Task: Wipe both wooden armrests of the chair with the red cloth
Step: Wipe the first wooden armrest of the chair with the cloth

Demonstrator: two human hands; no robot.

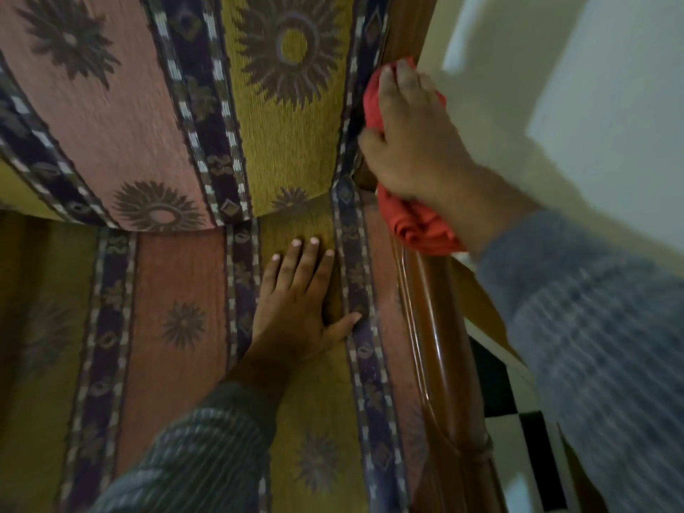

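Note:
A glossy brown wooden armrest (440, 346) runs along the right side of the chair, from the front edge up to the backrest. My right hand (411, 142) presses a bunched red cloth (418, 227) onto the far end of that armrest, where it meets the backrest. Cloth shows above my fingertips and below my wrist. My left hand (299, 301) lies flat on the patterned seat cushion (177, 290), fingers spread, holding nothing. The other armrest is out of view.
The backrest cushion (185, 105) carries pink, yellow and dark striped sunburst fabric. A pale wall (610, 124) stands close to the right of the armrest. Black and white floor tiles (518, 438) show at the lower right.

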